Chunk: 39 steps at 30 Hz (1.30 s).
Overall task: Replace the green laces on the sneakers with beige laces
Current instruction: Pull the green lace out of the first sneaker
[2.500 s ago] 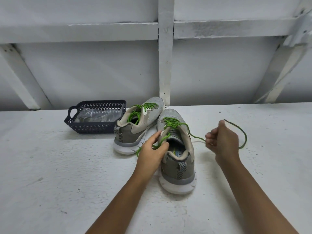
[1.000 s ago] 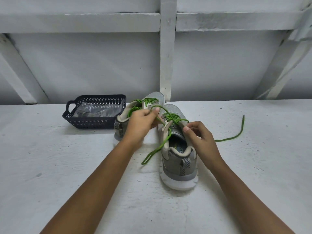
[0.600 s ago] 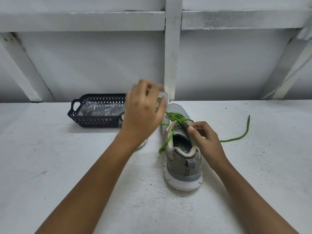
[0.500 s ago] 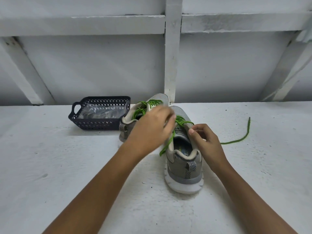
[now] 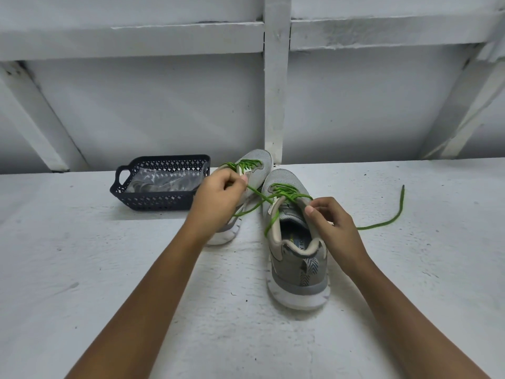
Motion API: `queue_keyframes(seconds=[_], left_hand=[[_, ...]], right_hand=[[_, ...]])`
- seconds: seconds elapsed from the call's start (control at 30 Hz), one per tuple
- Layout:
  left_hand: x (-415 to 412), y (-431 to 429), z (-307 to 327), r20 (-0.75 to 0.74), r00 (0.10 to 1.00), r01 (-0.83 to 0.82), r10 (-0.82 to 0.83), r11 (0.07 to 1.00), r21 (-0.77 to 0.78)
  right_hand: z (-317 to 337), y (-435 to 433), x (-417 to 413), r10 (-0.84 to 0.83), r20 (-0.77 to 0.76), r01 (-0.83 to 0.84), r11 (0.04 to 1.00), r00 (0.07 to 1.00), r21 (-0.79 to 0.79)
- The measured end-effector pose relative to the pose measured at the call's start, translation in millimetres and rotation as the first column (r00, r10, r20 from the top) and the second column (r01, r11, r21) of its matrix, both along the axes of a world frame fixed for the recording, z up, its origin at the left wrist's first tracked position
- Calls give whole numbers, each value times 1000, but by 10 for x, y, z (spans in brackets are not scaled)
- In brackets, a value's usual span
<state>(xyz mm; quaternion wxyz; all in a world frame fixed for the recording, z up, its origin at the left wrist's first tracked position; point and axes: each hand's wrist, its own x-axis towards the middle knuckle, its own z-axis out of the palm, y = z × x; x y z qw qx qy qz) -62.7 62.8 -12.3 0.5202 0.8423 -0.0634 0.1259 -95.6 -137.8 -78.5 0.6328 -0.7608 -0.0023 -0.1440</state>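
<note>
Two grey sneakers stand on the white surface, toes pointing away. The near sneaker (image 5: 296, 250) has its green lace (image 5: 284, 195) partly loosened. My left hand (image 5: 218, 198) pinches one strand of that lace and draws it out to the left, in front of the far sneaker (image 5: 257, 166), which is still laced in green. My right hand (image 5: 332, 225) grips the near sneaker's collar on its right side. The lace's other end (image 5: 388, 220) trails loose across the surface to the right. No beige lace is plainly visible.
A dark blue perforated basket (image 5: 161, 199) holding a clear plastic bag sits at the back left, beside the far sneaker. A white wall with a vertical post (image 5: 276, 105) and diagonal braces rises right behind the shoes.
My left hand moved from over the near sneaker's tongue out to the left, pulling a lace strand with it. My right hand stayed on the sneaker's collar.
</note>
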Motion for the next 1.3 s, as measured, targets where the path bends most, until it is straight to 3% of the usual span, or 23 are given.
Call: queue_keyframes(seconds=[0.07,0.13,0.17,0.23,0.33,0.43,0.53,0.6,0.67,0.73,0.8,0.87,0.93,1.1,1.2,1.3], left_hand=[[-10,-16,-71,145,989,-50,18,973,225],[-13,-29,-139,316,944,-85,-94,856,509],[-10,-39,-169,338,926,-76,-168,794,603],[-19,-82,-177,236,930,45,-283,723,689],[-35,-148,-182,75,935,244,-346,785,570],[-14,-170,-208,48,956,257,-290,902,346],[4,-205,-212,-18,980,199,-199,980,-5],[9,-216,-159,-43,993,94,-106,970,-225],[12,-201,-112,-42,999,-16,2,941,-337],[16,-168,-113,14,999,-38,44,963,-268],[7,-138,-156,123,991,49,-53,998,39],[20,-137,-219,194,959,118,-206,914,388],[27,-164,-248,194,943,131,-270,838,529],[1,-204,-233,109,961,193,-255,897,397],[-2,-156,-190,162,984,32,-68,976,216],[-6,-75,-142,177,979,-108,100,993,37]], right_hand=[[4,6,-2,-7,0,7,1000,1000,-2],[16,-1,-6,-8,-5,7,1000,1000,-7],[26,-10,-8,3,-12,-4,1000,1000,-13],[50,-42,-11,30,-34,-30,999,999,-27],[63,-53,-16,16,-39,-18,999,999,-49],[66,-17,-27,-89,4,89,994,996,-70],[80,-7,-34,-148,17,149,988,989,-45],[82,-6,-35,-154,16,155,987,988,-39],[75,0,-33,-151,19,152,986,988,-64],[63,1,-29,-144,20,145,985,989,-94],[56,-1,-30,-136,18,137,985,991,-105],[61,2,-31,-129,18,130,986,992,-104],[74,13,-41,-122,23,124,987,992,-105],[86,13,-56,-106,25,108,988,994,-113],[85,10,-54,-101,17,102,988,995,-118],[80,6,-51,-102,9,102,988,995,-119]])
